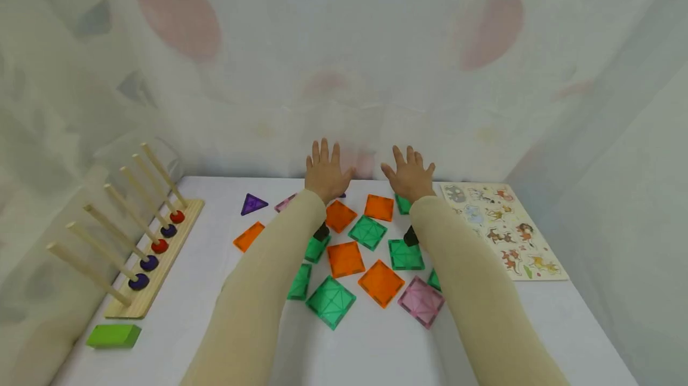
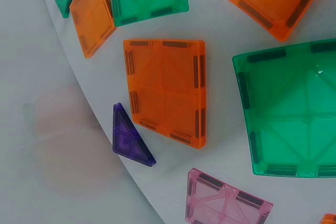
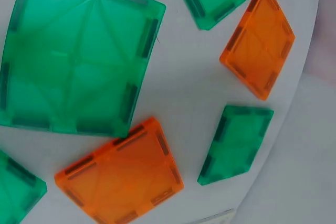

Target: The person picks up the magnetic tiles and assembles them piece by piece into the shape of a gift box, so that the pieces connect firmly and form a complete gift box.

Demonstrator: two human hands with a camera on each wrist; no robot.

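Both hands reach out over the far part of the white table with fingers spread and nothing held. My left hand is near an orange square magnetic tile, which also shows in the left wrist view beside a small purple triangle tile. Close to my right hand lies a green tile, partly hidden by the wrist. Between the forearms are several translucent square tiles, among them a green one, an orange one and a pink one. Neither wrist view shows fingers.
At the left stands a wooden peg rack with upright pegs and red and purple rings. A green block lies in front of it. An animal puzzle board lies at the right. A printed curtain hangs behind the table.
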